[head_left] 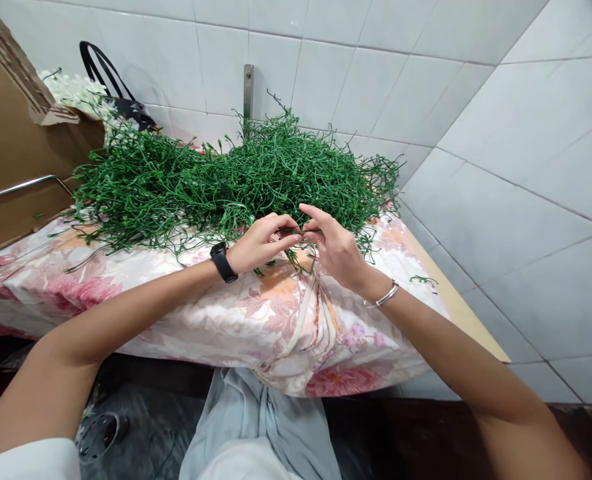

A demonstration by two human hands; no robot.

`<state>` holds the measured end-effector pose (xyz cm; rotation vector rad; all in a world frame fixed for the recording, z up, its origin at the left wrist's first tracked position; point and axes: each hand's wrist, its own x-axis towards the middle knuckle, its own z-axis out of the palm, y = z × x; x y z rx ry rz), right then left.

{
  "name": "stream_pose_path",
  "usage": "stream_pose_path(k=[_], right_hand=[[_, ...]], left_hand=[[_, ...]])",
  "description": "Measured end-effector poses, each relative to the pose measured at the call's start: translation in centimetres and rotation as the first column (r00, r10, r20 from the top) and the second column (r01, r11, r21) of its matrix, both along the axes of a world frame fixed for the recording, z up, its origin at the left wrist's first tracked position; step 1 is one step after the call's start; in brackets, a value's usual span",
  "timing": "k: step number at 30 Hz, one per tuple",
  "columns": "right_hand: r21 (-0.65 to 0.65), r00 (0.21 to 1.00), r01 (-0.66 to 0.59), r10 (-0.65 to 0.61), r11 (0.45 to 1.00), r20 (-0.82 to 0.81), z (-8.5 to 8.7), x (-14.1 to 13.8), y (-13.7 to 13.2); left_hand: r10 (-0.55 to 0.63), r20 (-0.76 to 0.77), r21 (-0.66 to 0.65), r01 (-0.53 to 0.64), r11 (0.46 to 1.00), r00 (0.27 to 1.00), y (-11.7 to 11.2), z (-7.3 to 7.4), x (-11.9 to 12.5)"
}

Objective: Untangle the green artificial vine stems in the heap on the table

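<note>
Hardly dented, judging by the heap (236, 180) of green plastic stems: piled high and tangled over the back of the worktop (459, 308), on a floral cloth (126, 293). Working at its near edge, front and centre. Pinching one thin sprig (300, 232) between both hands, just off the heap and above the cloth. Closed narrow on it with the left hand (261, 243), thumb and forefinger together, black watch (223, 262) on the wrist. Meeting it from the other side with the right hand (333, 250), fingertips nipped on the same sprig, other fingers loosely curled, bangle (383, 295) on the wrist. Cannot make out whether the sprig is joined to the heap or free of it. Cannot find any separate pile, bundle or container of finished pieces; only a few loose bits strewn on the cloth near the right edge. Looks, then, like nearly all of the green left to go through, with one piece in hand. Off to the back left, white flowers (76, 90), a black bag (121, 100) and cardboard (6, 133), untouched and well apart from the hands.
</note>
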<state>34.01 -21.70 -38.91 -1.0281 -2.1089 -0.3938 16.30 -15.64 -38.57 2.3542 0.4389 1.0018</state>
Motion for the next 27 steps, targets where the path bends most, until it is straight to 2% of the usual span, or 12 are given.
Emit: stream_pose_path(k=[4,7,9,11,14,17,21,27], right_hand=[[-0.166,1.000,0.023,-0.022,0.986,0.009,0.4,0.1,-0.3],[-0.375,0.994,-0.073,0.034,0.924,-0.108,1.3,0.2,-0.7],[-0.530,0.950,-0.244,0.089,0.812,-0.300,2.0,0.3,-0.8],[-0.609,0.857,-0.443,0.112,0.658,-0.503,2.6,0.6,-0.9],[-0.608,0.715,-0.647,0.089,0.461,-0.693,2.9,0.8,-0.9],[-0.560,0.604,-0.754,0.030,0.343,-0.796,2.9,0.6,-0.8],[-0.490,0.504,-0.825,-0.027,0.281,-0.863,2.7,0.0,-0.8],[-0.431,0.431,-0.864,-0.061,0.259,-0.900,2.7,-0.7,-0.9]], left_hand=[[0.013,-0.041,0.051,-0.010,0.999,0.999,0.1,0.0,0.1],[-0.019,-0.059,0.106,0.025,0.994,0.998,0.4,-0.1,0.1],[-0.074,-0.048,0.079,0.078,0.994,0.996,0.4,-0.1,0.0],[-0.153,-0.011,-0.016,0.153,0.988,0.988,0.4,0.1,0.0],[-0.290,0.062,-0.189,0.296,0.936,0.955,0.2,0.6,-0.2],[-0.371,0.121,-0.301,0.390,0.870,0.921,-0.2,1.2,-0.5],[-0.399,0.186,-0.415,0.440,0.796,0.898,-0.7,1.8,-0.7],[-0.454,0.234,-0.465,0.509,0.724,0.859,-0.7,1.9,-0.7]])
